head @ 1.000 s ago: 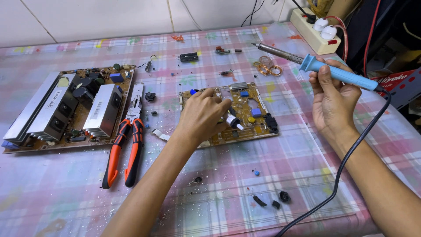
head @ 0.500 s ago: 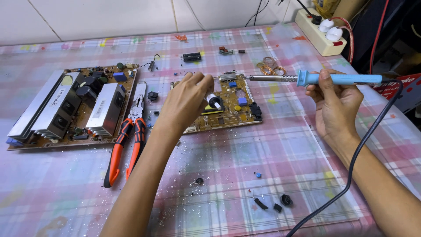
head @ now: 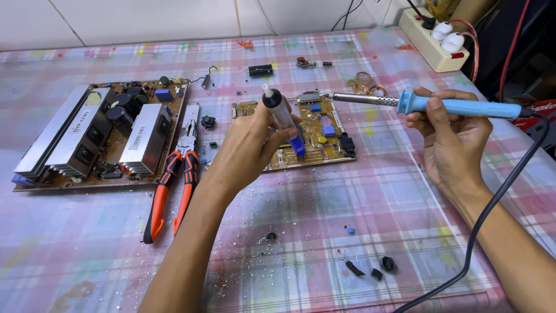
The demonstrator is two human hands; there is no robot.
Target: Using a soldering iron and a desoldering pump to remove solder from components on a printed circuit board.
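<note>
My left hand (head: 249,148) holds a desoldering pump (head: 282,119) with a clear barrel, black plunger knob and blue tip, tilted over the small yellow circuit board (head: 324,136) at the table's middle. My right hand (head: 449,136) grips the blue handle of a soldering iron (head: 457,106); its metal tip points left and ends above the board's far edge. A dark cord runs from the iron down past my right forearm.
A large circuit board (head: 98,136) with silver heat sinks lies at the left. Orange-handled pliers (head: 174,182) rest beside it. A power strip (head: 431,40) sits at the far right corner. Small black parts (head: 370,268) and loose components lie on the checked tablecloth.
My left hand has lifted the desoldering pump off the small board and now holds it raised. The soldering iron swung from pointing up-left to level, tip near the board's edge.
</note>
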